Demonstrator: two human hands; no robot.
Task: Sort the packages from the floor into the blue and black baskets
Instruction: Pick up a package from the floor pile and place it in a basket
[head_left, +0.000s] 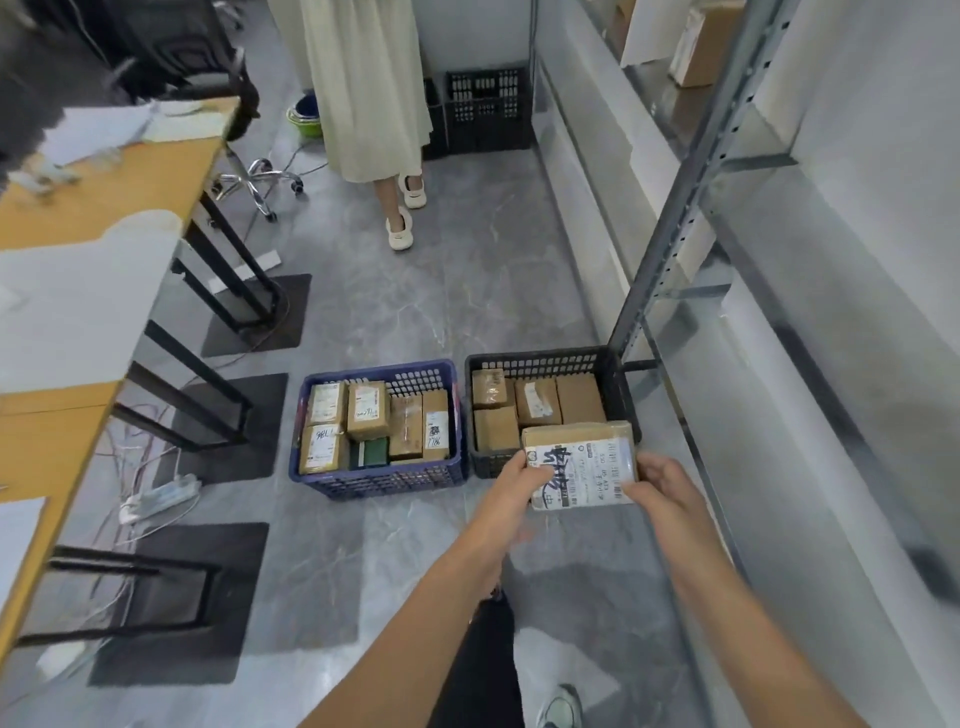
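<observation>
I hold a brown cardboard package (581, 465) with a white label and black scribble, gripped on its left by my left hand (519, 480) and on its right by my right hand (662, 483). It hovers over the near right corner of the black basket (540, 358), which holds several brown boxes. Left of it, touching side by side, stands the blue basket (374, 480), packed with several labelled boxes and a green one.
A person in a pale long skirt (369, 88) stands farther up the aisle. Wooden desks with black legs (98, 218) line the left, with cables and a power strip (161, 496) below. Metal shelving (675, 223) runs along the right. Another black crate (488, 109) sits at the far end.
</observation>
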